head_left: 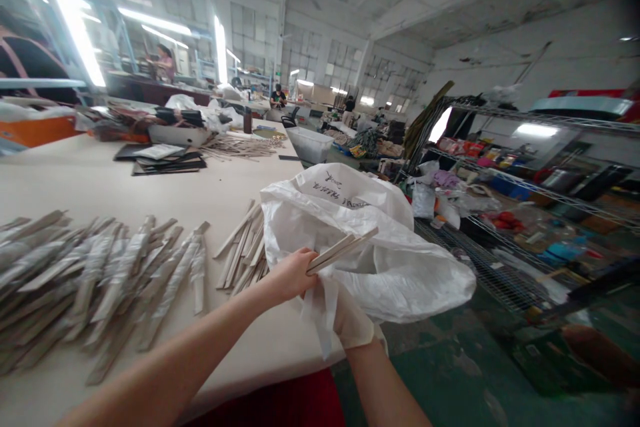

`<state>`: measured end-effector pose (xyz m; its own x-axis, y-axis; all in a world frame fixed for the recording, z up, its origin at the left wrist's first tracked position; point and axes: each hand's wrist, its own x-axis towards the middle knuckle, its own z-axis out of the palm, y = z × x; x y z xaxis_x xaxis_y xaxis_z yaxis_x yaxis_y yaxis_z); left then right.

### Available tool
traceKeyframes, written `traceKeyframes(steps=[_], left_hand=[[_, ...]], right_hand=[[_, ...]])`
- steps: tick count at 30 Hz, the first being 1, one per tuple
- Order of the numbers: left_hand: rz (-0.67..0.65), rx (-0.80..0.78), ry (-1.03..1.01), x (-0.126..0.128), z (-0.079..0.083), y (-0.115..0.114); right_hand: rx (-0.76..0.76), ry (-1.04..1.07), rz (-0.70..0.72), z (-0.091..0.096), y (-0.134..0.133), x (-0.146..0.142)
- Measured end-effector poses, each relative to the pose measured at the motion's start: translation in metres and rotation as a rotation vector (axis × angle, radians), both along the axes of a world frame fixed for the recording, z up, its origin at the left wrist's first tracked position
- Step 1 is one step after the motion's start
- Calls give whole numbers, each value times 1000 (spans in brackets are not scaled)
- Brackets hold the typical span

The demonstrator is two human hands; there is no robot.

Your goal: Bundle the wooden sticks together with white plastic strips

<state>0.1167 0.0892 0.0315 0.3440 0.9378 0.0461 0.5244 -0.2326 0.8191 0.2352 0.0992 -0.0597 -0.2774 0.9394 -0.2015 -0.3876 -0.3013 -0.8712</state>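
My left hand [295, 273] is closed around a few thin, flat beige strips [345, 248] that point to the right, in front of the mouth of a white woven sack [310, 213]. The sack has dark handwriting on it and sits at the table's right edge. Just below, my right hand [353, 320] is covered by whitish, see-through material, and its fingers are hidden. A narrow translucent piece of plastic [324, 327] hangs between the hands. Loose beige strips [245, 250] lie on the table just left of the sack.
Plastic-wrapped bundles of strips [120, 273] are piled on the table [240, 177] at left. Farther back lie dark flat pieces [165, 159] and more thin strips [245, 145]. Wire shelving [500, 173] loaded with goods stands at right. People work in the background.
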Motion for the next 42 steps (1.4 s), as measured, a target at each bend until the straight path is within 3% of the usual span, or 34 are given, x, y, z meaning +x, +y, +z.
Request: traceKeyframes(steps=[4,9,15,22,27,35,42], left_hand=[[29,-47,-2,2,-3,5],[211,-109,-21,-2,-12,20],[295,-145,-82,-8,-17,23],[350,-126,-140,-8,-14,26],[370,-124,-232,-8,-20,30],[387,-188,-371,-10,-24,25],[406,-254,-421,-6,-21,25]], right_hand=[[-102,89,-42,13,-12,2],[-366,314,53,32,-24,10],[-515,370,103,36,-26,15],[-336,281,174,38,-37,21],[-370,347,253,29,-35,22],[-231,341,348,30,-47,17],[-187,175,242,32,-51,6]])
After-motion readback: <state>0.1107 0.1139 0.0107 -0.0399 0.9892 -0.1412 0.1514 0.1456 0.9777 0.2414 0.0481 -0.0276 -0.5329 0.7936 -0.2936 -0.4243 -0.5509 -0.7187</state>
